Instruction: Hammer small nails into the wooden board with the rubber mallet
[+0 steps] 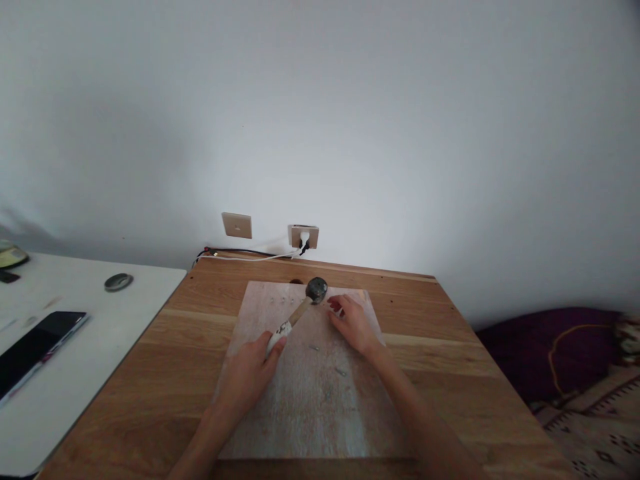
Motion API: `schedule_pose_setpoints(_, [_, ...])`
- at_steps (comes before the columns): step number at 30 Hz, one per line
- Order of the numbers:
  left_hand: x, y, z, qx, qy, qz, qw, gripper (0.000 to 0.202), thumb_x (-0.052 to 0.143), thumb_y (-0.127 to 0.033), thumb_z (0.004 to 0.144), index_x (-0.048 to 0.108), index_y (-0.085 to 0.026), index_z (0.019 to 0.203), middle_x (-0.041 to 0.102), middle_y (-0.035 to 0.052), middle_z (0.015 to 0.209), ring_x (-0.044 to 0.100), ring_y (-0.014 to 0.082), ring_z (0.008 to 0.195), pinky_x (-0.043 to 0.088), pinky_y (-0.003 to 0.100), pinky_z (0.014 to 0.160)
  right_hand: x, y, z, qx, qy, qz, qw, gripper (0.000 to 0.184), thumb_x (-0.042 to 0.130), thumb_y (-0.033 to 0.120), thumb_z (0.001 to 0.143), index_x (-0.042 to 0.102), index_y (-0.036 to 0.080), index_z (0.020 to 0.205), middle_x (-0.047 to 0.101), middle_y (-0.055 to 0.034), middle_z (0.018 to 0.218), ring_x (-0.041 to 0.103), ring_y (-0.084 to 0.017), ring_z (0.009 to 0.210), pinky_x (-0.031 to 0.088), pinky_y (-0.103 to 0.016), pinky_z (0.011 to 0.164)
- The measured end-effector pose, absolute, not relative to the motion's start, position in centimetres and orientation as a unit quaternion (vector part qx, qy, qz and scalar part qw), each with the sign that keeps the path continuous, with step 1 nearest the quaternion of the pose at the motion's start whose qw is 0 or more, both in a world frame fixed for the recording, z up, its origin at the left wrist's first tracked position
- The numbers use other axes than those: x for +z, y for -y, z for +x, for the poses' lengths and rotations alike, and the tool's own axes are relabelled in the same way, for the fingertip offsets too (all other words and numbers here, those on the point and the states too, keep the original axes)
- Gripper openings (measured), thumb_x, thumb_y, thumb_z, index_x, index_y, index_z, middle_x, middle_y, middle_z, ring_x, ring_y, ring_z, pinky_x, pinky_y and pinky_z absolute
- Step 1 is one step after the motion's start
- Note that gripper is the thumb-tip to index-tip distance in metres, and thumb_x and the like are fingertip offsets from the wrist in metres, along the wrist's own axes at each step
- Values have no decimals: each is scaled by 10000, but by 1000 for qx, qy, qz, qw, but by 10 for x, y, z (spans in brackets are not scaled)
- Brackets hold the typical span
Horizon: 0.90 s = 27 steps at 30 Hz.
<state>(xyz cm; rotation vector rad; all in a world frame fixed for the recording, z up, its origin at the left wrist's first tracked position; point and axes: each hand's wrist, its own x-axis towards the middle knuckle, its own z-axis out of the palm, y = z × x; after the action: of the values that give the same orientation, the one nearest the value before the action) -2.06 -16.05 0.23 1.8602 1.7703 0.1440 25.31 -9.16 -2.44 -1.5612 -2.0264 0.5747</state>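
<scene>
A hammer [300,312] with a dark rounded head and a pale handle lies slantwise in the grip of my left hand [259,360], fingers wrapped round its white end. Its head is over the far part of a worn, pale board [280,413]. Just right of the head, my right hand [350,321] has its thumb and fingers curled together low over the board; what is between the fingertips is too small to make out. Two small metal pieces, one nearer the middle [314,347] and one nail-like piece [341,371], lie loose. Several tiny raised points show at the board's far left.
Under the board is a wooden table [425,373] against the wall. Cables [250,257] run along its back edge to a wall socket [304,236]. On the white table [125,333] at left are a dark-screened device [40,347] and a small round dish [119,282]. Purple fabric [550,353] lies at right.
</scene>
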Motion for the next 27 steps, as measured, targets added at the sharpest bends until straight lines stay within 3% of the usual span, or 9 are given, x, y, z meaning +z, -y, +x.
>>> schedule_pose_setpoints(4, [-5, 160, -23, 72, -660, 693, 282, 468, 328, -473, 1115, 692, -182, 1164, 830, 200, 1066, 788, 385, 1069, 496, 381, 803, -13, 122, 243, 250, 798, -510, 203, 213, 727, 112, 917, 746, 173, 1120, 767, -88, 1039, 727, -227, 910, 580, -331, 838])
schedule_pose_setpoints(10, [-14, 159, -32, 127, -656, 678, 306, 471, 375, -527, 1098, 716, -203, 1075, 830, 163, 982, 797, 354, 1002, 507, 361, 818, -7, 129, 223, 265, 835, -457, 151, 266, 692, -35, 791, 789, 186, 905, 760, -52, 931, 710, -219, 880, 533, -299, 816])
schedule_pose_setpoints(13, [-13, 161, -35, 157, -654, 667, 320, 470, 399, -532, 1089, 726, -196, 1063, 832, 156, 984, 789, 347, 997, 517, 362, 826, -9, 109, 238, 250, 815, -493, 175, 303, 671, -27, 815, 802, 179, 996, 761, -59, 959, 715, -199, 831, 542, -278, 769])
schedule_pose_setpoints(17, [-14, 161, -38, 170, -657, 656, 329, 454, 420, -529, 1076, 723, -193, 1038, 832, 151, 977, 785, 350, 997, 520, 369, 832, -11, 78, 258, 207, 779, -553, 211, 327, 615, -7, 889, 789, 170, 1102, 777, -91, 1002, 734, -224, 903, 577, -336, 860])
schedule_pose_setpoints(23, [-17, 162, -42, 175, -656, 653, 336, 449, 367, -534, 1072, 675, -223, 974, 818, 143, 941, 777, 346, 995, 515, 372, 832, -12, 59, 251, 189, 795, -548, 178, 298, 670, -31, 887, 789, 156, 1086, 811, -114, 1063, 751, -233, 994, 573, -356, 940])
schedule_pose_setpoints(27, [-16, 163, -43, 160, -658, 651, 341, 439, 342, -527, 1068, 646, -223, 981, 812, 155, 973, 780, 347, 1000, 508, 373, 838, -14, 55, 245, 177, 805, -545, 152, 94, 715, 193, 1038, 757, 160, 1116, 789, -77, 1140, 752, -250, 1073, 595, -471, 1007])
